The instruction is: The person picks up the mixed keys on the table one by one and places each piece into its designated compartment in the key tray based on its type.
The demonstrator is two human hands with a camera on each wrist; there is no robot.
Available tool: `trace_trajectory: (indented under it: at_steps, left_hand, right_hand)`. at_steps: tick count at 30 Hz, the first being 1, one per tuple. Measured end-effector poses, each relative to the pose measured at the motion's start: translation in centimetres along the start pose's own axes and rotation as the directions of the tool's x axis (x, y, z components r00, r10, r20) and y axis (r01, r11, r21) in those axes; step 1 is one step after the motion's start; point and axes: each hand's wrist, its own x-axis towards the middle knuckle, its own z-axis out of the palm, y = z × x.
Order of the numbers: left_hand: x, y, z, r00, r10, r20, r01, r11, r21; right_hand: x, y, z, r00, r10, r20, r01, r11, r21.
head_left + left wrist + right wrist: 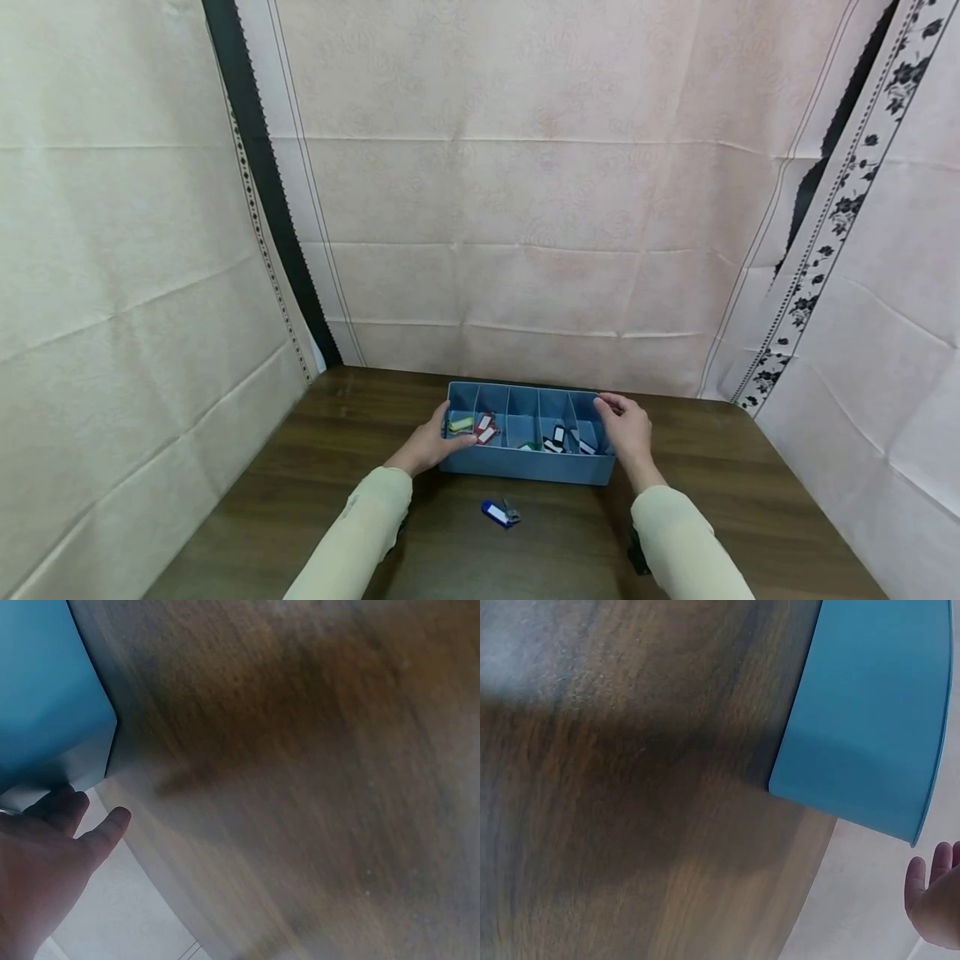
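A blue divided storage box (525,467) sits on the table, its compartments in a row. My left hand (429,443) grips its left end, thumb over the front rim and fingers along the side wall; in the left wrist view, fingertips touch the blue wall. At the back right corner, my right hand (626,427) pinches the rim; its other fingers stand off the wall in the right wrist view. Inside lie a yellow key tag (461,424), red key tags (486,434), a partly hidden green one (527,447) and several black or dark ones (558,434).
A blue key tag (497,512) with a small metal piece attached lies on the wooden table (555,550) in front of the box. Pale cloth walls (525,208) enclose the table at the back and both sides.
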Motion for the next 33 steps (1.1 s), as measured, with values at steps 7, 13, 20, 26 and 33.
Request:
trace_trajectory:
  at_steps: [7,13,20,26,33]
  left_hand:
    - [0.0,-0.1,0.1,1.000,-0.003,-0.002,0.003,1.000,0.005]
    - [0.1,-0.1,0.0,1.000,0.000,0.002,0.000,1.000,-0.002]
    - [0.1,0.0,-0.1,1.000,0.001,0.006,-0.001,1.000,-0.007]
    - [0.1,0.0,0.0,1.000,0.004,0.003,-0.004,1.000,0.003]
    - [-0.1,0.2,-0.2,1.000,0.003,0.003,-0.003,1.000,0.013]
  right_hand:
    - [-0.5,0.0,-0.1,0.998,-0.008,0.062,0.006,0.999,0.032]
    - [-1.1,0.0,0.1,0.994,-0.015,0.109,0.012,1.000,0.025]
    - [-2.2,-0.3,0.3,0.985,-0.053,0.164,0.045,0.998,0.050]
    - [-3.5,-0.8,0.4,0.971,-0.059,0.230,0.037,0.994,0.099]
    - [-5.7,-1.6,1.0,0.943,-0.107,0.315,0.060,0.986,0.155]
